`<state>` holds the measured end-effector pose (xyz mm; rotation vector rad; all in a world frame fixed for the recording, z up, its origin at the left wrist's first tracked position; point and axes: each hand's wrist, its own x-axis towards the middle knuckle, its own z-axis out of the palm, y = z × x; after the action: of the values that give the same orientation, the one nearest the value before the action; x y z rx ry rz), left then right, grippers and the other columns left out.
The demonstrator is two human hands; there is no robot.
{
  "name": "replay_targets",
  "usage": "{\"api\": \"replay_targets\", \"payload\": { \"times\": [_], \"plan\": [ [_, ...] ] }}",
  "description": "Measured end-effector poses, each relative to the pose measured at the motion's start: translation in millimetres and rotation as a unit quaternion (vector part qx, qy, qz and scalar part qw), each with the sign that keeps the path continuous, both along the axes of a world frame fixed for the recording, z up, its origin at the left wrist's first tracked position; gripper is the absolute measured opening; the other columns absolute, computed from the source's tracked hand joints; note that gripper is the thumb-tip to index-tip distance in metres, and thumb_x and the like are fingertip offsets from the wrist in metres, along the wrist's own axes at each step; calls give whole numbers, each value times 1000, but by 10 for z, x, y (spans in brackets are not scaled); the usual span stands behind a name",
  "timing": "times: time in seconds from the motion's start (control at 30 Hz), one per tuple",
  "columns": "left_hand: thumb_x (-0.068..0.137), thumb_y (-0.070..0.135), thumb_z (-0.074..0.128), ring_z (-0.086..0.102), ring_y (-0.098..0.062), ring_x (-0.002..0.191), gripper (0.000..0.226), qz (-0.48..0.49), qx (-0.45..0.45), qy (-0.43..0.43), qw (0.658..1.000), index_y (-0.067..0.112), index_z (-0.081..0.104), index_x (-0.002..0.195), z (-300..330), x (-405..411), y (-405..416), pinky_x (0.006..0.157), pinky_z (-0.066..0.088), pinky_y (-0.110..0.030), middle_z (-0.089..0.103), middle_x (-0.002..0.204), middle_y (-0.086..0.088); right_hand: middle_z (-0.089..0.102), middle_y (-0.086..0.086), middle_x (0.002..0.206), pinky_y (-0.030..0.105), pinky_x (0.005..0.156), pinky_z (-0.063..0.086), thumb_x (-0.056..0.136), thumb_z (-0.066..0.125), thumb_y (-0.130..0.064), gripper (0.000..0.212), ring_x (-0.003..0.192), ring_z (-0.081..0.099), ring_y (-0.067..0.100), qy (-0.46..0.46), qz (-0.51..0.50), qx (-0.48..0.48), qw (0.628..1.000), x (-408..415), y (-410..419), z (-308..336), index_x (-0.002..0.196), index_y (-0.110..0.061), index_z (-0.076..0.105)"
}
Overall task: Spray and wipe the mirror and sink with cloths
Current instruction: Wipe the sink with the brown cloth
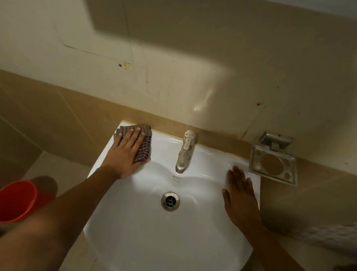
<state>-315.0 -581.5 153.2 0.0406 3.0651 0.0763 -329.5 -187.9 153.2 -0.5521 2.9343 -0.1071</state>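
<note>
Beige tiled wall (181, 78) ahead of me, and bolted against it the white sink (157, 247) I'm cleaning. My left hand (124, 153) lies flat with fingers straight on the checked cloth (144, 151), pressing it onto the sink's back ledge; the cloth shows past my fingertips and to their right, reaching the corner where ledge meets wall. I keep the palm spread so the whole cloth bears down, not just one edge of it.

My right hand (240, 197) is also open, fingers straight and holding nothing, resting on the rim at the opposite side; I judge it is there to steady me while I lean in. The tap (185, 152) stands between my two hands, the drain (170, 201) below it, nearer to me. Just beyond my right fingertips, a metal soap holder (273, 164) hangs on the wall. Down past my left forearm sits a red bucket (14, 200). The mirror itself I cannot see here, and no spray bottle shows.
</note>
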Motion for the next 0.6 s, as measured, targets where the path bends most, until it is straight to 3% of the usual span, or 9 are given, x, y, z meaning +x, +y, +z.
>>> {"api": "replay_targets", "payload": {
  "times": [0.1, 0.2, 0.27, 0.37, 0.47, 0.6],
  "plan": [
    [88, 75, 6, 7, -31, 151, 96, 35, 17, 1, 999, 7, 15, 155, 40, -47, -20, 122, 3, -53, 12, 163, -14, 3, 8, 162, 39, 120, 1, 92, 3, -43, 71, 150, 0, 22, -4, -4, -2, 1000, -2, -6, 4, 153, -9, 13],
    [90, 71, 12, 11, -36, 150, 91, 58, 19, 4, 998, 7, 15, 155, -3, -19, 122, 118, -9, -50, 14, 162, -18, 2, 9, 162, 40, 121, 4, 100, 21, -34, 60, 150, 2, 24, -4, -16, 0, 1000, 31, -7, 41, 154, -7, 14],
    [91, 71, 7, 11, -40, 149, 92, 37, 25, 4, 999, 5, 16, 154, -34, 65, 251, 116, -19, -47, 14, 161, -22, 1, 10, 162, 40, 122, 4, 102, 34, -25, 59, 150, 0, 24, -12, -36, -9, 999, 80, -10, 77, 154, -7, 12],
    [87, 73, -5, 3, -40, 150, 97, -25, 40, 0, 999, 6, 13, 155, -68, 189, 472, 115, -23, -44, 9, 162, -21, -3, 10, 163, 40, 123, 3, 102, 37, -22, 62, 150, -3, 24, -26, -65, -25, 997, 176, -4, 126, 154, -7, 7],
    [87, 75, 0, 4, -37, 150, 97, -62, 55, -1, 997, 9, 16, 155, -50, 139, 698, 116, -22, -44, 11, 163, -17, -3, 10, 163, 39, 123, 5, 102, 37, -22, 63, 151, -2, 24, -31, -83, -17, 996, 282, 32, 171, 154, -7, 5],
    [77, 73, 4, -4, -31, 152, 98, -83, 62, -22, 994, 16, 8, 157, 6, -134, 888, 118, -9, -49, 1, 165, -9, -2, 9, 163, 37, 121, 3, 102, 35, -23, 63, 151, -1, 22, -32, -96, -2, 995, 374, 45, 217, 154, -7, 4]
  ]
}}
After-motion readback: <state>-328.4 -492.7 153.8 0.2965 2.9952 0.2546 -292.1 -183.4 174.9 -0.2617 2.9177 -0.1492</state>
